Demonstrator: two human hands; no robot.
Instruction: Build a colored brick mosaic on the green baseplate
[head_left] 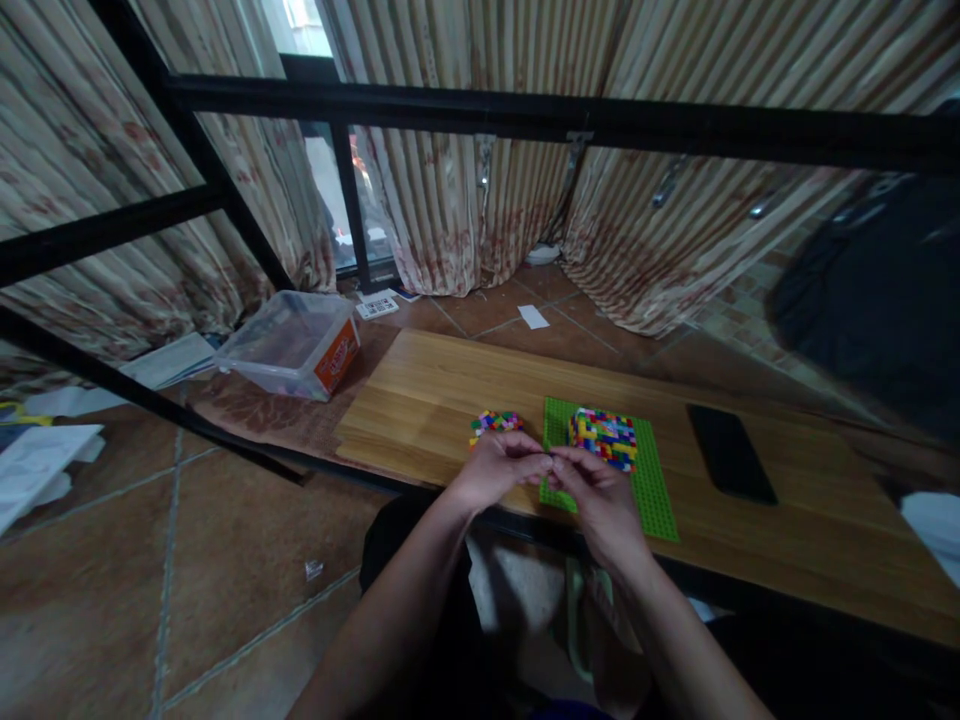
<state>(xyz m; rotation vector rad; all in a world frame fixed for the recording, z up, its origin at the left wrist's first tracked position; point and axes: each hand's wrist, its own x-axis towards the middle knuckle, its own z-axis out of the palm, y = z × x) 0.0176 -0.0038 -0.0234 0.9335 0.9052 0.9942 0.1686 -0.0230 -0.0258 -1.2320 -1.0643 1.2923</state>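
Observation:
Fingertips of my left hand and my right hand meet in a pinch over the left part of a green baseplate. Whatever sits between them is too small and dark to name. Just behind my right hand, a block built of many-coloured toy bricks stands on the baseplate. A small heap of loose bricks lies on the wooden board beyond my left hand, which partly hides it.
A black phone lies on the wooden board to the right. At the left stands a clear plastic tub with an orange label. A dark metal rail crosses in front of the curtains.

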